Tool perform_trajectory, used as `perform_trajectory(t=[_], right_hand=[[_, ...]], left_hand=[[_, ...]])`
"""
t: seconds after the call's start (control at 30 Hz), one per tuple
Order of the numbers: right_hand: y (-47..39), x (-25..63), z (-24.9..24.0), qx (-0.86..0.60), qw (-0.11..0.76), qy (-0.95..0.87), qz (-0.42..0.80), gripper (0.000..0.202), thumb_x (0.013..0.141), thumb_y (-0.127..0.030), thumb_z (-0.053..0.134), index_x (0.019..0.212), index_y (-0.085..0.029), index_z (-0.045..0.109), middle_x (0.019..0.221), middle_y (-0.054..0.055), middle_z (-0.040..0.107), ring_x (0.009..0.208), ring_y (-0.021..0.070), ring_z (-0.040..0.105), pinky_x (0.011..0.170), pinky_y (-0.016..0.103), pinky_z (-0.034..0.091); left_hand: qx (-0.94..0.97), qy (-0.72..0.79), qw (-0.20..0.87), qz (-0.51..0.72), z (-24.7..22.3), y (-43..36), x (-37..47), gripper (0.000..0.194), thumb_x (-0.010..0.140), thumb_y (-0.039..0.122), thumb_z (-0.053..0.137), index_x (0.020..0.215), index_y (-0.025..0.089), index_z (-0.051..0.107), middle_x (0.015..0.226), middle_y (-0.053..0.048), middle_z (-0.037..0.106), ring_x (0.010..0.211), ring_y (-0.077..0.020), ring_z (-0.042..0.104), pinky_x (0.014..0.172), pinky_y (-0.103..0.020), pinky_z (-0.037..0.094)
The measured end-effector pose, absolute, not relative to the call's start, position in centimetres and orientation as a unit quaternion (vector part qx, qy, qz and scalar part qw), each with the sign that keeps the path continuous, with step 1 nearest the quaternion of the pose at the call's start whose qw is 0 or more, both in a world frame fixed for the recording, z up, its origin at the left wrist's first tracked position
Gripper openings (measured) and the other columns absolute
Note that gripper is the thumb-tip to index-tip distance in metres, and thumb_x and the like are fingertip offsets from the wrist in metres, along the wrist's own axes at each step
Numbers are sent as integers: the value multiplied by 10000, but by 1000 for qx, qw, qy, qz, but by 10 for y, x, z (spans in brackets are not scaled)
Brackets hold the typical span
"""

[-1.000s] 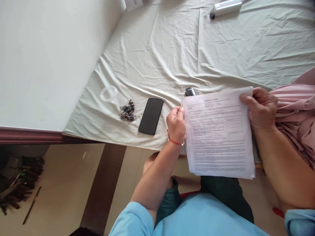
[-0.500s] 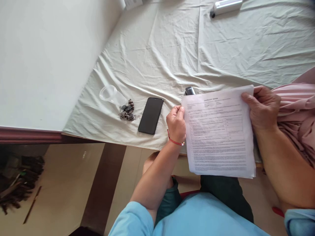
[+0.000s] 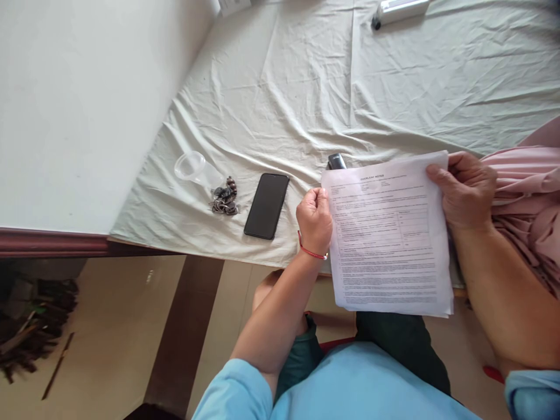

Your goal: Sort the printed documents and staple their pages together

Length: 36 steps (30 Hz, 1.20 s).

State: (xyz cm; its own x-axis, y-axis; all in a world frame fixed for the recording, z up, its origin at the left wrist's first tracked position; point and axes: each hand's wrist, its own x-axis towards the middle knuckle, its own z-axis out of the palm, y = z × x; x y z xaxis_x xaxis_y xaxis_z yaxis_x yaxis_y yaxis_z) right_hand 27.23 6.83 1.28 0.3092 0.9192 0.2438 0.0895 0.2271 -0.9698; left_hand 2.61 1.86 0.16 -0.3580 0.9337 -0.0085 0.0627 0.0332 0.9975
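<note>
A stack of printed paper sheets (image 3: 389, 251), headed by a short title line with a small table at its right, is held up over the front edge of the bed-like surface and my lap. My left hand (image 3: 315, 219), with a red string bracelet at the wrist, pinches the stack's left edge. At the upper right corner, my right hand (image 3: 470, 189) grips the sheets with the thumb on top. Just behind the top edge, a dark object (image 3: 336, 161), possibly a stapler, is partly covered by the paper. A black smartphone (image 3: 266, 206) lies left of my left hand.
A bunch of keys (image 3: 225, 201) lies beside a clear plastic cup (image 3: 199, 169) tipped on its side. Pale wrinkled cloth (image 3: 306, 76) covers the surface. A silvery object (image 3: 400, 13) lies at the back, pink fabric (image 3: 531, 192) at the right, and a white wall (image 3: 79, 105) stands left.
Both hands keep hold of the paper sheets in nearly the same place. The whole view has shifted very slightly; nothing else has visibly moved.
</note>
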Motion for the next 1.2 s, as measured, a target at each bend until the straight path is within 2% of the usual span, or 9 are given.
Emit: perform_trajectory(t=[0.13, 0.23, 0.3, 0.4, 0.47, 0.57, 0.67, 0.9, 1.2], right_hand=[[69, 276, 9, -541, 591, -510, 312, 240, 706, -334, 838, 855, -214, 693, 757, 6, 649, 632, 119, 530, 611, 298, 447], [70, 284, 11, -613, 487, -589, 201, 435, 745, -227, 790, 1172, -221, 709, 938, 33, 700, 663, 122, 534, 626, 289, 473], [69, 289, 18, -641, 402, -647, 95, 500, 765, -185, 771, 1260, -212, 710, 1093, 86, 715, 747, 150, 587, 693, 303, 527], [60, 287, 38, -602, 331, -726, -17, 256, 895, -233, 684, 1131, -206, 777, 1127, 131, 735, 1029, 257, 661, 941, 401, 556], [54, 276, 53, -548, 301, -780, -24, 250, 986, -298, 599, 1140, -217, 778, 1118, 127, 758, 1090, 288, 651, 1012, 451, 530], [49, 249, 69, -469, 250, -847, 18, 353, 1057, -326, 482, 1283, -209, 727, 1225, 121, 746, 1120, 293, 621, 1006, 455, 522], [53, 223, 70, -433, 207, -876, 47, 379, 1069, -311, 439, 1345, -236, 687, 1289, 105, 721, 1158, 301, 609, 1037, 489, 498], [55, 199, 59, -423, 135, -893, 73, 365, 1090, -294, 382, 1125, -192, 731, 1226, 132, 729, 1118, 314, 583, 968, 476, 478], [39, 199, 66, -420, 145, -894, 55, 294, 1036, -161, 456, 1094, -228, 736, 1211, 114, 748, 1115, 317, 593, 911, 461, 447]], left_hand=[[451, 634, 345, 525, 3, 18, 25, 272, 1019, 347, 523, 787, 211, 567, 654, 25, 524, 613, -133, 450, 617, -267, 360], [466, 652, 324, 502, 2, 16, 26, 245, 1041, 342, 487, 856, 214, 585, 753, -7, 630, 700, -156, 559, 680, -279, 412], [474, 661, 313, 490, 1, 13, 28, 230, 1052, 337, 469, 895, 217, 588, 823, -30, 674, 772, -175, 612, 732, -292, 442], [493, 662, 301, 478, 1, 8, 32, 225, 1059, 327, 456, 903, 219, 576, 828, -39, 682, 782, -186, 626, 736, -303, 448], [500, 658, 304, 473, 3, 3, 35, 227, 1063, 329, 451, 905, 220, 573, 798, -30, 669, 741, -179, 611, 708, -302, 437], [509, 653, 317, 462, 8, -5, 40, 236, 1066, 331, 442, 901, 222, 570, 764, -18, 650, 699, -169, 585, 675, -299, 420], [516, 644, 334, 456, 12, -11, 43, 241, 1066, 328, 435, 886, 223, 556, 777, -19, 651, 719, -166, 589, 681, -299, 418], [512, 637, 354, 455, 10, -11, 43, 243, 1067, 335, 424, 886, 222, 540, 765, -12, 622, 710, -158, 570, 669, -298, 393], [505, 637, 360, 458, 11, -11, 44, 239, 1074, 321, 435, 883, 224, 542, 765, -8, 626, 709, -159, 576, 673, -293, 402]])
